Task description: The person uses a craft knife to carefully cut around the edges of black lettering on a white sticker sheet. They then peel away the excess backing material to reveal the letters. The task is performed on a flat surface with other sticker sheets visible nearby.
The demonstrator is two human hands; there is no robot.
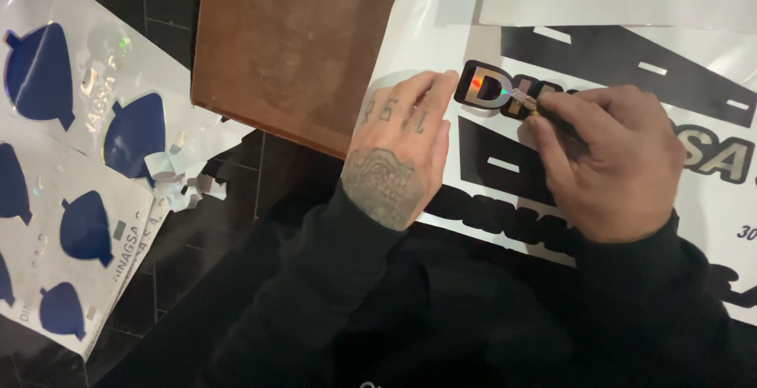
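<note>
Left hand (398, 147) flat, open on sticker sheet (678, 222); right hand (611, 163) pinched around half-hidden small tool (527, 106).

Dim scene, dark lower frame; glare on glossy white sheet (441, 9); slight softness, sleeves lost in shadow.

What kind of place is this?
Probably a sign or sticker workshop: a white vinyl sheet with cut holographic lettering, sheets of blue decals and paper scraps on a dark tiled surface.
</note>
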